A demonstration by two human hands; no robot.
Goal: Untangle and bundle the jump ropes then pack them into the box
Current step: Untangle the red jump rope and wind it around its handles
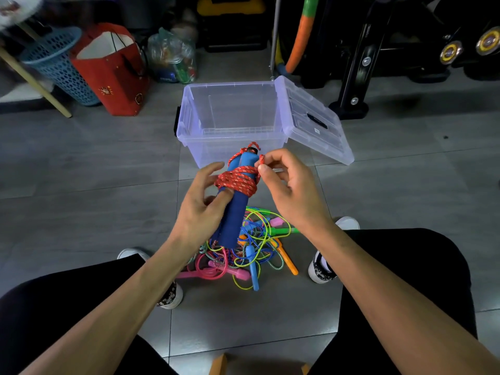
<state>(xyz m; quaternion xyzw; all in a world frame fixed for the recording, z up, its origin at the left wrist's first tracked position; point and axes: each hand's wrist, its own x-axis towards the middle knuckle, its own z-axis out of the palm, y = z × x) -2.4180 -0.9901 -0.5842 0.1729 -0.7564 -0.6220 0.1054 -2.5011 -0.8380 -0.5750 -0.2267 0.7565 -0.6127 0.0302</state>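
Red braided rope [239,181] is seen, in the head view, coiled round a pair of blue foam handles [232,212], which are gripped upright by the left hand [201,209] above the floor [81,171]. The rope's loose end is pinched between thumb and fingers of the right hand [284,185] beside the handle tops. The clear box [232,115] stands open just beyond, apparently empty; the tangled ropes [243,253] lie below between the feet. The end is probably best tucked under a tight coil, with tension kept, so the bundle is not loosened before packing.
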